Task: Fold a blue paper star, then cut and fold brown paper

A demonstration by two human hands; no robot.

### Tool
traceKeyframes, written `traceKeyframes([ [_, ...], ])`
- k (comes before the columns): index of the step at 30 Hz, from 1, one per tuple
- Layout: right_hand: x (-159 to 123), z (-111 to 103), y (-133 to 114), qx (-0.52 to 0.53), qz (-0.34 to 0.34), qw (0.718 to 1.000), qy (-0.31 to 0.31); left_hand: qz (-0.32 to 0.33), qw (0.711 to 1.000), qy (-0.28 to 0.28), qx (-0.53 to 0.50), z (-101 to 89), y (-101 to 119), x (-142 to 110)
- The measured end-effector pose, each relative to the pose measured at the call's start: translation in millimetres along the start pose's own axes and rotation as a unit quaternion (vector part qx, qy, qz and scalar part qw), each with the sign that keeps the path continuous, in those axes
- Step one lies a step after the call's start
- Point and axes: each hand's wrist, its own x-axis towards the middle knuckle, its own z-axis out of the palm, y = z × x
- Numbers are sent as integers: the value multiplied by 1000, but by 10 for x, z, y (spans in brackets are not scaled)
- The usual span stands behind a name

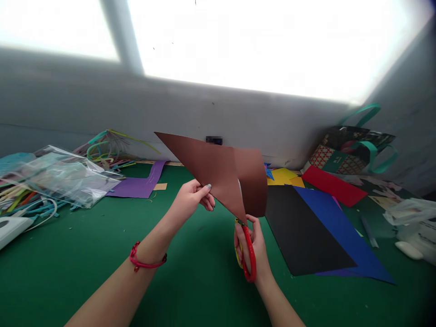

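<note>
A large sheet of brown paper point(218, 168) is held up above the table. My left hand point(196, 195) pinches its lower left edge between thumb and fingers. On the right the sheet curls back, and a cut edge runs down its middle. My right hand point(257, 245) grips a pair of scissors point(251, 259) with red and yellow handles, just below the paper's lower corner. The scissor blades are mostly hidden behind the brown paper, so how far apart they stand does not show.
Right of my hands, black paper point(306, 231) overlaps blue paper point(344, 231), with a red sheet point(335, 185) behind. A patterned gift bag point(340, 152) stands at the back right. Purple paper point(136, 187), clear plastic point(78, 175) and pipe cleaners point(105, 145) lie left on the green table point(102, 254).
</note>
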Motion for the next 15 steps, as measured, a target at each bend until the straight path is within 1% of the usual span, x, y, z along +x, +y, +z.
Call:
traceKeyframes([
  [2, 11, 0, 21, 4, 24, 1000, -12, -5, 1000, -3, 1, -9, -24, 17],
  [4, 20, -5, 35, 5, 33, 999, -31, -9, 1000, -4, -1, -19, -44, 33],
  [10, 20, -10, 31, 2, 8, 996, -84, -19, 999, 0, -33, -66, -127, 85],
  [15, 18, -2, 0, 32, 2, 995, -99, -21, 998, -12, -58, -84, -173, 105],
])
